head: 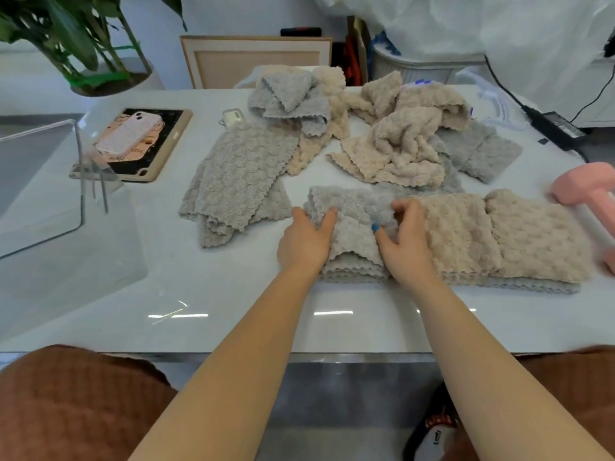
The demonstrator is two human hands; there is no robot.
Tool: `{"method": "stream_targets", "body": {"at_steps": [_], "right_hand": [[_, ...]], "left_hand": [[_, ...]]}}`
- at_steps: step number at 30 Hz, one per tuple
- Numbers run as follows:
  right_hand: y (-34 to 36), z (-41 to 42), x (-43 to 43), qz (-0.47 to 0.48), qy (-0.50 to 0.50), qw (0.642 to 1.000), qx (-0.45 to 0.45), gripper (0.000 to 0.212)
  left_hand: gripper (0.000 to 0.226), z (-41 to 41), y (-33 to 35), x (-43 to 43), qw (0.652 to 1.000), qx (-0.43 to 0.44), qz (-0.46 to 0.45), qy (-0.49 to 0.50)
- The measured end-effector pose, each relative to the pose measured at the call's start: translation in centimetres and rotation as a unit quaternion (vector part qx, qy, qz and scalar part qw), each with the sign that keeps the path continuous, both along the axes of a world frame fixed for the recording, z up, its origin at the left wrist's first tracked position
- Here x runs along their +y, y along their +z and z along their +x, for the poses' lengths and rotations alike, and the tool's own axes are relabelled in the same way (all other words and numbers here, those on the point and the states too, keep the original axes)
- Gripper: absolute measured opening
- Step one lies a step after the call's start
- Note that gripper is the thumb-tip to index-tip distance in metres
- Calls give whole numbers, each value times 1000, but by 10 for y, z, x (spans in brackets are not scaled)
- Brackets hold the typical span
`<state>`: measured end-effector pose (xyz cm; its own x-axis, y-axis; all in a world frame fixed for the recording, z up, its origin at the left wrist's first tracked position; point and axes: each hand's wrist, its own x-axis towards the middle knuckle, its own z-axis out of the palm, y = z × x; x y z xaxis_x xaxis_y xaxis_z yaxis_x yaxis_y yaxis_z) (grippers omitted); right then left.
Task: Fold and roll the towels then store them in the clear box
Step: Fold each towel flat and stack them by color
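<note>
The only writing sits on the tablet cover [156,144] under a pink-cased phone [129,133], too blurred to read. The folded grey towel [352,227] lies near the front edge of the white table [233,311]. Its long axis runs away from the person and its stacked scalloped edges face them. The left hand [307,239] grips its left side, thumb on top. The right hand [404,241] pinches fabric near its right side with curled fingers. Folded beige towels [499,237] continue the row rightward. Loose towels [392,144] are heaped behind. The clear box [80,181] stands at the left, well apart.
</note>
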<state>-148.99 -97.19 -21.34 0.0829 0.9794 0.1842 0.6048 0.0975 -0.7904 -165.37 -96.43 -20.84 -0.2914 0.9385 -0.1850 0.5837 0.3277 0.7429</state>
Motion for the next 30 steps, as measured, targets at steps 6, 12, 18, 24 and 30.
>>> {"method": "stream_targets", "body": {"at_steps": [6, 12, 18, 24, 30], "right_hand": [[8, -5, 1, -20, -11, 993, -116, 27], [24, -34, -27, 169, -74, 955, -233, 25], [0, -78, -48, 136, 171, 922, -320, 18], [-11, -71, -40, 86, 105, 926, -353, 34], [4, -93, -33, 35, 70, 925, -371, 26]], "left_hand": [[57, -30, 0, -7, 974, 217, 55, -13], [42, -108, -10, -10, 936, 330, 82, 85], [9, -134, -22, -23, 961, 255, 105, 28], [4, -157, -28, -70, 960, 230, 160, -23], [11, -203, -8, -111, 978, 167, 111, -57]]}}
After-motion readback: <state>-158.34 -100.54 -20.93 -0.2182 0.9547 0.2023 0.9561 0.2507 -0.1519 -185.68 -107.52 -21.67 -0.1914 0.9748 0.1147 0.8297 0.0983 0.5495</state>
